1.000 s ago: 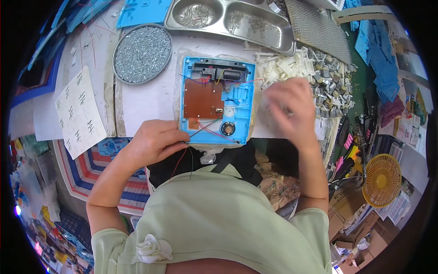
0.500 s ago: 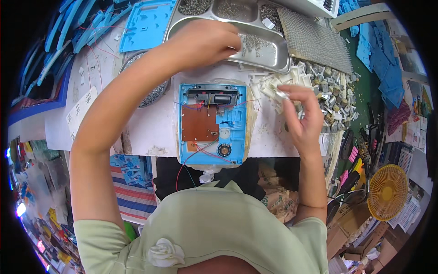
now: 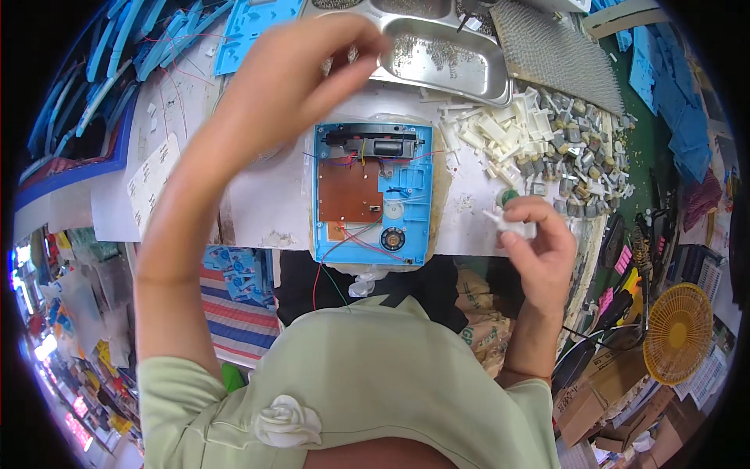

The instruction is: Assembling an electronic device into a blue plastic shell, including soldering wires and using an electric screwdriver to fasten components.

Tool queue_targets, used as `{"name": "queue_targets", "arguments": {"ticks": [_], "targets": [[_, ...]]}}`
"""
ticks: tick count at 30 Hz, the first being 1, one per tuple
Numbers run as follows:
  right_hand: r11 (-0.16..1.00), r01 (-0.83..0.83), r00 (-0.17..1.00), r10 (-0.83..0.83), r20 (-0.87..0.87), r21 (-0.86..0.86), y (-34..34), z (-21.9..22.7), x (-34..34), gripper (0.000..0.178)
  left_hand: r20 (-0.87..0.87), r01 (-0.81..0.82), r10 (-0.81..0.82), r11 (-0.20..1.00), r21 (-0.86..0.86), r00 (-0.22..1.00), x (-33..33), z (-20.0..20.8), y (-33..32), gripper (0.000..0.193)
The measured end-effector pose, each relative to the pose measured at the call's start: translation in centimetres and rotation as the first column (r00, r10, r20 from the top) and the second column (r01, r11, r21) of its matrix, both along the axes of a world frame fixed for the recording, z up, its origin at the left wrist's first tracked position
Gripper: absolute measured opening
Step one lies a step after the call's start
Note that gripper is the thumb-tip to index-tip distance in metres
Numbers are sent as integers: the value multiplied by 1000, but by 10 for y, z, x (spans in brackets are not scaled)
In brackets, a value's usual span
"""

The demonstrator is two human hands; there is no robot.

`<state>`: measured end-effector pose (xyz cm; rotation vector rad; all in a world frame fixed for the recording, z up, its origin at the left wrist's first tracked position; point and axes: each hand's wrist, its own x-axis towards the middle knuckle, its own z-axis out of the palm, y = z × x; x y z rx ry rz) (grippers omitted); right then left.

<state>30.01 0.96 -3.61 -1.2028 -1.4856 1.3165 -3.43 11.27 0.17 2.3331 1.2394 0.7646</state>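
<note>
In front of me lies a light-blue plastic casing (image 3: 409, 195) holding a brown circuit board (image 3: 351, 191), a small motor (image 3: 394, 148), a round speaker-like part (image 3: 392, 238) and thin wires. My left hand (image 3: 312, 66) is raised beyond the casing's left side, near the metal tray (image 3: 500, 59) of small springs and screws. It is blurred; thumb and fingertips come together in a pinch, and whatever they hold cannot be made out. Over the table's front edge at the right, my right hand (image 3: 545, 242) pinches a small white plastic part (image 3: 519, 227).
Beyond my right hand lie a heap of white plastic parts (image 3: 508, 129) and a pile of small metal motors (image 3: 574, 156). A green round thing (image 3: 508, 195) sits close by. Blue panels (image 3: 101, 59) stand at the far left; a yellow basket (image 3: 678, 334) is at the right.
My left hand has moved back from the tray, leftward. My right hand has come nearer, away from the white parts heap, with a white part in its fingers. The whole view has shifted slightly.
</note>
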Motion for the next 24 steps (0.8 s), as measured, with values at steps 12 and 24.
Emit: {"name": "queue_targets", "arguments": {"ticks": [12, 24], "targets": [[828, -342, 932, 239, 272, 445, -3, 10, -49, 40, 541, 375, 620, 389, -841, 568, 39, -34, -153, 26], [968, -152, 965, 188, -182, 198, -19, -26, -13, 41, 80, 39, -18, 966, -257, 997, 53, -45, -106, 25]]}}
